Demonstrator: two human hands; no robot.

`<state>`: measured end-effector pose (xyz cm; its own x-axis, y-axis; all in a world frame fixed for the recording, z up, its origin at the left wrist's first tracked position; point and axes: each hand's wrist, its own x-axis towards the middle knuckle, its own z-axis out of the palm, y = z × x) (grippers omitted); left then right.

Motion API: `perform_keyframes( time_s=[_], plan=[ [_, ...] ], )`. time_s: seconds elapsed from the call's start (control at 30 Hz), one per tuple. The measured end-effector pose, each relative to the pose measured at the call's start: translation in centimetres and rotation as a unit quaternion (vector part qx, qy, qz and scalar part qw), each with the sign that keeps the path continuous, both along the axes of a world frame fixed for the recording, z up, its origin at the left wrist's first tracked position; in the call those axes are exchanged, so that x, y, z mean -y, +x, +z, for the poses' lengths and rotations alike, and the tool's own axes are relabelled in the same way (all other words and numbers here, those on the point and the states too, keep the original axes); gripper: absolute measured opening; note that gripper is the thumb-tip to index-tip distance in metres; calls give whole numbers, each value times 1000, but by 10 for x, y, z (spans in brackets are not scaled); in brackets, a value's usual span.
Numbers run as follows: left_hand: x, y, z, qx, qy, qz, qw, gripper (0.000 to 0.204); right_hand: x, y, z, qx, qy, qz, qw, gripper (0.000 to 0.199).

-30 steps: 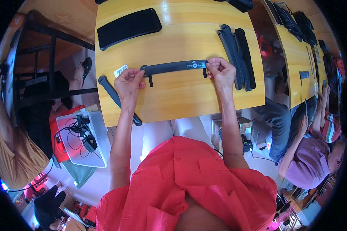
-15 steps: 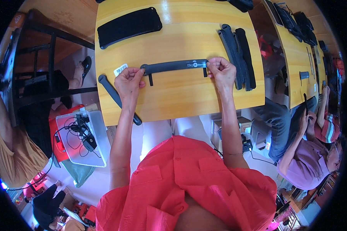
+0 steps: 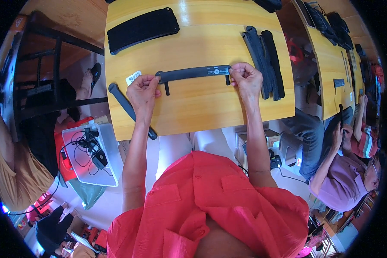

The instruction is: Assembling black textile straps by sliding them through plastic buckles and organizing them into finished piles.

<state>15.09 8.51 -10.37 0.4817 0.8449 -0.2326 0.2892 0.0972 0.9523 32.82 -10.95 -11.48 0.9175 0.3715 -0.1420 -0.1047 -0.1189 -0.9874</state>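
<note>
Here both hands pinch one long black strap (image 3: 192,73) at its two ends: the left hand (image 3: 142,91) closes on the left end, the right hand (image 3: 244,77) on the right end. The strap lies flat on the yellow wooden desk (image 3: 202,107), its long axis running left to right. It is narrow and dark grey-black, with a small pale mark near the right end and two short tabs hanging toward the person. Just beside the left hand lies a small white tag (image 3: 133,77). A black bar (image 3: 129,109) lies slanted at the desk's left edge, a pile of black straps (image 3: 264,62) beside the right hand, a wide black pad (image 3: 142,29) farther up.
</note>
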Motion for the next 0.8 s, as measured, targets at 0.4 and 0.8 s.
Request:
perform_keyframes(
  time_s=[0.4,0.8],
  plan=[
    [-1,0,-2,-7,12,7,1000,11,-1,1,-1,18,-14,-2,1000,4],
    [1,1,0,-21,10,10,1000,12,0,0,-4,6,-7,-3,1000,5]
  ],
)
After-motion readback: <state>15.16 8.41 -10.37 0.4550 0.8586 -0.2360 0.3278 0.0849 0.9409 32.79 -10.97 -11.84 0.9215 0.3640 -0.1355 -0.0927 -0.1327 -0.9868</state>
